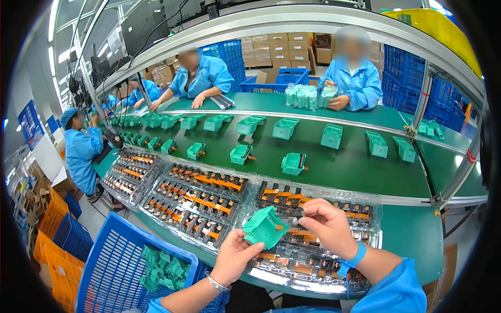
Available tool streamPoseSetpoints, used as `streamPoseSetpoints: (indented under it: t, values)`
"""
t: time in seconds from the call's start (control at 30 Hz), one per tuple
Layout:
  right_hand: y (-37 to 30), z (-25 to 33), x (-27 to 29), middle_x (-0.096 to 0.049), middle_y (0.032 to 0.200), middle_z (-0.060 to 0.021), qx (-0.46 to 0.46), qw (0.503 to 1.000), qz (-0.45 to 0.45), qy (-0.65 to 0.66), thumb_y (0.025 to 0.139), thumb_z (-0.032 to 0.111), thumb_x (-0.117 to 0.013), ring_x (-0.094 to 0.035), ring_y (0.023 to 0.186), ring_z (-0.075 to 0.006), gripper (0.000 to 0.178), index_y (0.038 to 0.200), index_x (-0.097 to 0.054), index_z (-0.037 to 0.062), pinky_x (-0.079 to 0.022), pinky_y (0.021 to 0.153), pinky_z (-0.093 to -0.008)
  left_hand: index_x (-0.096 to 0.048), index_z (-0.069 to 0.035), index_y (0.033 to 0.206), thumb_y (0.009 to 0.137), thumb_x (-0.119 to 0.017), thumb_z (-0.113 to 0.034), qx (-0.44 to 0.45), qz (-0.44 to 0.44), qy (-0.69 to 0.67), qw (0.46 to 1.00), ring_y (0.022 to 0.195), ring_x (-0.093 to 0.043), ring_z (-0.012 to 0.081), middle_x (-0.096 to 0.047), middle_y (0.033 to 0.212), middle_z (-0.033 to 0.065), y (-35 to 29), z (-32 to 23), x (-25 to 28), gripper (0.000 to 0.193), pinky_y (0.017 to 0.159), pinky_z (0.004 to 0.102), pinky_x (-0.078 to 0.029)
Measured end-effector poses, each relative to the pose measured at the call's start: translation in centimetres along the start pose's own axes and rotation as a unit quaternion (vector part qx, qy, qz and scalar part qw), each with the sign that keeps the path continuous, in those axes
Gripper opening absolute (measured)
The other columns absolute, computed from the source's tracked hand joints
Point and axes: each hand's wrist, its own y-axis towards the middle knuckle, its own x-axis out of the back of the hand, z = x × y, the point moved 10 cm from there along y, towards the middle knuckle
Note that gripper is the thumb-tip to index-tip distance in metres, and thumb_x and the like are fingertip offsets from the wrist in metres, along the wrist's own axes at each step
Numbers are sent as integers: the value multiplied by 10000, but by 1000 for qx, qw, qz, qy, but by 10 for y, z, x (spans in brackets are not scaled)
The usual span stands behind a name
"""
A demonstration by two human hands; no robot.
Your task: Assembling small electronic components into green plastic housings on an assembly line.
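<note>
My left hand (pixel 234 257) grips a teal-green plastic housing (pixel 265 228), tilted so its hollow side faces up. An orange strip shows at the housing's right edge; I cannot tell whether it belongs to it or lies behind. Just to the right, my right hand (pixel 327 225) pinches a small dark part (pixel 298 213) between thumb and fingertips, close to the housing but apart from it. Beneath both hands lies a clear plastic tray (pixel 373 206) with rows of black parts and orange ribbon strips.
Two similar trays (pixel 195 201) continue leftward. Green housings (pixel 286 128) stand in rows on the green conveyor belt (pixel 365 172). A blue basket (pixel 112 261) at lower left holds a pile of green pieces (pixel 163 268). A metal frame (pixel 292 16) arches overhead; co-workers in blue sit across.
</note>
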Motion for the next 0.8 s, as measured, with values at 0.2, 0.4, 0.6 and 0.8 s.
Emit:
streamPoseSetpoints:
  t: [0.2,0.4,0.6,0.8]
  values:
    - [-4,-11,-4,-572,850,-20,-71,997,17,11,792,66,-683,-550,735,-65,169,928,-614,-6,-466,659,-202,-417,-1,1021,798,-651,33,-21,-2,37,999,1005,-550,162,-539,1056,113,-2,-8,-10,326,874,297,-479]
    - [-2,-16,-9,-581,838,-19,-69,996,32,-48,788,61,-687,-555,732,-61,165,921,-613,-4,-471,644,-198,-413,-1,1020,799,-649,35,-16,13,37,999,982,-561,156,-543,1055,120,-3,-8,-15,325,848,282,-488]
    - [-2,-39,-12,-613,808,-21,-119,992,44,-26,785,85,-696,-569,724,-69,163,906,-616,11,-476,657,-210,-417,-11,1015,793,-661,26,-13,32,36,999,906,-585,131,-560,1041,118,-4,-6,-17,332,687,227,-507]
    - [-4,-59,-16,-607,861,-29,-171,982,84,11,799,64,-680,-573,786,-72,174,936,-588,9,-481,691,-215,-437,-24,1030,765,-661,75,4,29,32,999,1014,-571,188,-542,1080,116,-6,-5,-17,361,865,316,-500]
